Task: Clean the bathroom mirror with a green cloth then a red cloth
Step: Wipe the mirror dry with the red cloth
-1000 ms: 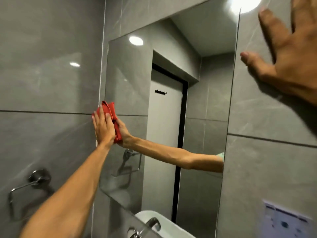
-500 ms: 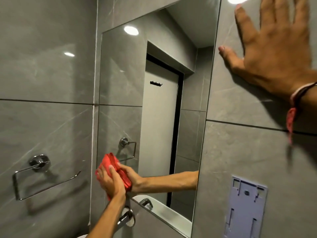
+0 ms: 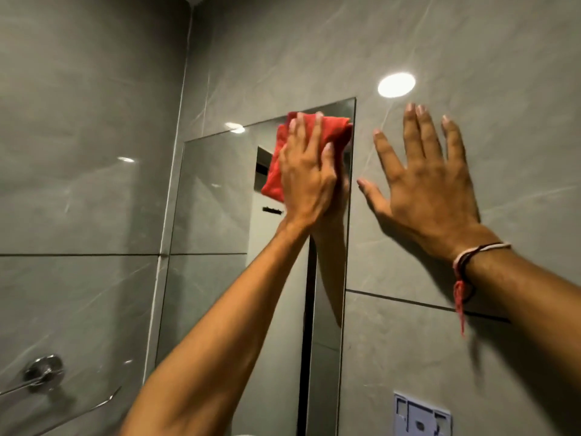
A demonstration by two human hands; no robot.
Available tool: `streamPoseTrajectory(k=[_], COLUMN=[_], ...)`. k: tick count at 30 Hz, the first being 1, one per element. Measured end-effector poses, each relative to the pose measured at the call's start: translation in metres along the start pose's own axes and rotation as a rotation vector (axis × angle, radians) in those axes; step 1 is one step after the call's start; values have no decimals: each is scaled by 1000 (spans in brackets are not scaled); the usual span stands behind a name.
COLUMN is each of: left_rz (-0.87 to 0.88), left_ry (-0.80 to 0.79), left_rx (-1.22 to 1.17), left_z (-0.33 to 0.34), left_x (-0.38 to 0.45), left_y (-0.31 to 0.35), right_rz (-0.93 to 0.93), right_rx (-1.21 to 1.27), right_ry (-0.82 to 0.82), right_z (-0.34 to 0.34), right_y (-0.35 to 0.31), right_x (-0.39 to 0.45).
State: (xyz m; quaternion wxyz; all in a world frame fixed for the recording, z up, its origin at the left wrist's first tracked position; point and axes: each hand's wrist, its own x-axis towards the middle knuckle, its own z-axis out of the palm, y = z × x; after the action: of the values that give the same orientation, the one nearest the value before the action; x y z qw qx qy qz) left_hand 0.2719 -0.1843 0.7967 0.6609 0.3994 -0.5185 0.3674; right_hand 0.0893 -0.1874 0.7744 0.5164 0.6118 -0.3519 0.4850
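Head view: left hand (image 3: pixel 306 180) flat, pressing red cloth (image 3: pixel 334 128) on mirror (image 3: pixel 213 199); right hand (image 3: pixel 430 199) spread.

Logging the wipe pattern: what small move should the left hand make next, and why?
Probably slide the cloth down the mirror along its right edge: the left hand presses it at the top right corner, with no glass above or right of it. The right hand rests on the wall.

Left hand (image 3: pixel 306 180) presses red cloth (image 3: pixel 278 165) on mirror (image 3: pixel 213 215) top-right corner, fingers seemingly flat; right hand (image 3: pixel 430 196) spread on wall tile (image 3: pixel 471 58).
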Motion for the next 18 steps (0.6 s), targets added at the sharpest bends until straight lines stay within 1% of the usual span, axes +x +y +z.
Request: streamPoseTrajectory(k=[2, 4, 5, 7, 9, 13, 16, 18], left_rz=[135, 235, 258, 189, 19, -449, -796, -980], left_ry=[-53, -83, -93, -85, -42, 32, 179, 280], left_rx=[26, 81, 104, 129, 157, 146, 81, 95], left_z=[4, -4, -10, -24, -44, -88, -107, -109], left_x=[3, -19, -33, -74, -124, -249, -334, -371], left_y=[7, -11, -26, -61, -100, -165, -175, -166], right_rz=[-1, 0, 3, -5, -1, 2, 27, 36], right_rx=[-5, -2, -1, 6, 5, 39, 96, 106], right_ry=[6, 16, 21, 15, -1, -25, -20, -44], right_z=[1, 2, 3, 4, 4, 0, -4, -5], right_y=[0, -3, -2, 0, 0, -4, -10, -12], right_x=[1, -2, -1, -2, -4, -9, -16, -21])
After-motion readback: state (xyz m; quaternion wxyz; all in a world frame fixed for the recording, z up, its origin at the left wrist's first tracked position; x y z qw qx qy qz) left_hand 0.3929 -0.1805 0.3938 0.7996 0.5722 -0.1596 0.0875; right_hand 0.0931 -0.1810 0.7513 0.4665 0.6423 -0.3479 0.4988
